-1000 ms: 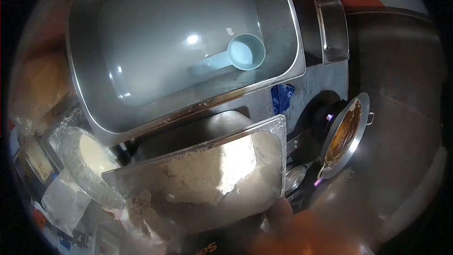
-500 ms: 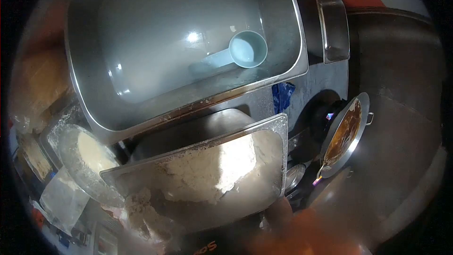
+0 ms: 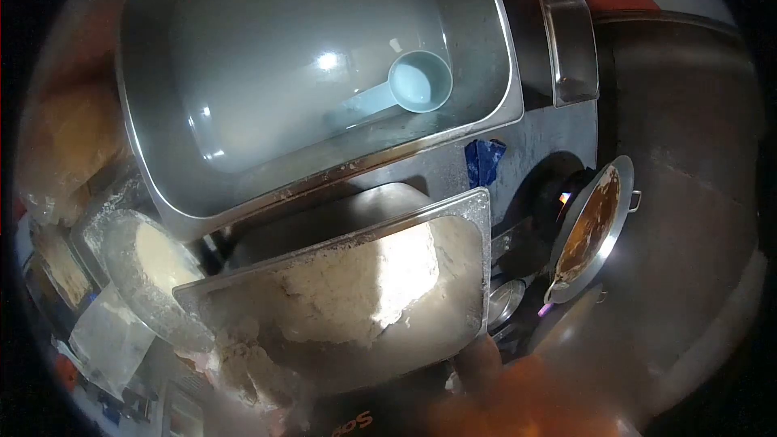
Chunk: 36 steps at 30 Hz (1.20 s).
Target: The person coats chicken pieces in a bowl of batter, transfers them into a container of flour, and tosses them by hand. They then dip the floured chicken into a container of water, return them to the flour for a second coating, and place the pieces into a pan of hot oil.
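Observation:
A deep steel pan [image 3: 364, 372] leans on its side close to my body, with a mass of pale flour [image 3: 356, 287] inside. At its lower right corner, my right hand [image 3: 481, 358] grips the pan from below; most of its fingers are hidden. Flour thickly coats my left hand [image 3: 251, 374] at the pan's lower left edge. It is blurred, and its finger positions cannot be made out. A round bowl [image 3: 117, 247] of pale powder [image 3: 162, 257] stands just beyond the pan's left edge.
A big steel tub [image 3: 324, 174] of cloudy water holds a light-blue scoop [image 3: 419, 82]. On the right, a frying pan [image 3: 625, 214] with brown contents sits tilted by a lit burner [image 3: 563, 198]. A blue cloth [image 3: 485, 161] and an upright steel container [image 3: 573, 48] are behind.
The whole view has shifted very slightly. Both hands and the pan keep almost the same place, and the flour looks the same.

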{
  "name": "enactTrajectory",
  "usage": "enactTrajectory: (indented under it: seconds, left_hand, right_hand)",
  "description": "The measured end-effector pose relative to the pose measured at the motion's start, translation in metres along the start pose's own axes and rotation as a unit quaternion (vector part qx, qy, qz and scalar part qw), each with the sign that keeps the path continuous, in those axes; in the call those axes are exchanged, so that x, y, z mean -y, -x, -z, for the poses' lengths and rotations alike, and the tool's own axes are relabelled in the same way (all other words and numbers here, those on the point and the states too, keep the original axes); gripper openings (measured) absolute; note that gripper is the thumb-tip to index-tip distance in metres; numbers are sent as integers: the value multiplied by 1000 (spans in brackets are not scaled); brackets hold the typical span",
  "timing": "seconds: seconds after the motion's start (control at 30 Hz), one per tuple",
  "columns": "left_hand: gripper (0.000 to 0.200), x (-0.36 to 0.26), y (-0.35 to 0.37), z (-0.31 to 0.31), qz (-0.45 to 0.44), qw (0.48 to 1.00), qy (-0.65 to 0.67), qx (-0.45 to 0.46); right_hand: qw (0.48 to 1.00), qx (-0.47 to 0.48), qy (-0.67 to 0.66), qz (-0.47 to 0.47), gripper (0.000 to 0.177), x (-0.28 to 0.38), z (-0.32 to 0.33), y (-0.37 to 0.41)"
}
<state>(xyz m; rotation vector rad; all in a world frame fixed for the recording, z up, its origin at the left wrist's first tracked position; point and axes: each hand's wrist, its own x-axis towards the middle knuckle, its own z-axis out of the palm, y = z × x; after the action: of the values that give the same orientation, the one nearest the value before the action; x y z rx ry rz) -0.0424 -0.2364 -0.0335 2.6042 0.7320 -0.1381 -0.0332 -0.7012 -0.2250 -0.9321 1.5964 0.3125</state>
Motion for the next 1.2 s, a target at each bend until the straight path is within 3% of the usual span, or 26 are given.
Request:
enactTrajectory:
  seconds: [0.37,0.43,0.5,0.57,0.63,0.7,0.73,0.77,0.8,0.83,0.87,0.9,0.93,0.97,1.0,1.03,1.07,1.1,1.17,1.2]
  left_hand:
    - [52,-4,-2,18,-27,999,25,5]
    - [52,-10,-10,24,-41,998,43,14]
    - [53,-26,-29,39,-51,994,86,49]
    - [56,-56,-65,62,-77,983,146,86]
    - [59,-59,-82,50,-116,953,-24,278]
    - [57,-40,-80,5,-108,947,7,304]
    - [54,-20,-68,-32,-84,959,126,241]
    - [52,-20,-67,-36,-97,966,142,195]
    - [50,-20,-65,-40,-111,970,156,149]
    - [48,-35,-71,-32,-155,978,68,125]
    - [46,-44,-74,-24,-198,975,-21,100]
    - [35,-39,-77,-22,-218,973,11,78]
    - [34,-33,-75,-26,-210,975,-10,72]
    - [32,-25,-76,-33,-201,977,-31,67]
    - [31,-19,-80,-37,-191,979,-51,58]
    - [24,-13,-82,-36,-267,958,-104,0]
    - [21,8,-89,-64,-297,906,-282,-104]
    - [19,38,-101,-112,-308,815,-448,-202]
    - [17,52,-98,-128,-293,759,-527,-246]
    - [17,35,-92,-114,-284,821,-449,-207]
  right_hand:
    - [997,47,36,43,18,5,0,-1]
    - [985,71,98,120,18,17,14,-15]
    - [944,65,197,256,18,41,30,-18]
    - [897,-2,255,360,15,81,-30,98]
    - [878,-44,207,429,12,114,-79,204]
    - [873,73,99,472,8,127,-110,270]
    - [846,129,214,470,14,130,-117,307]
    - [796,200,244,516,19,122,-124,300]
    - [783,329,302,433,23,110,-147,347]
    - [524,425,395,623,35,103,-169,336]
    - [488,502,466,541,50,85,-192,327]
    - [466,470,612,433,56,59,-219,346]
    - [340,414,660,526,55,24,-243,337]
    - [201,365,715,562,62,-3,-255,314]
    - [179,363,716,569,61,-12,-264,295]
    - [154,361,719,574,60,-18,-274,280]
    - [127,359,722,578,59,-18,-279,276]
    - [160,397,700,572,54,-2,-282,283]
    - [249,451,681,520,44,39,-284,294]
    - [240,421,705,517,43,44,-285,295]
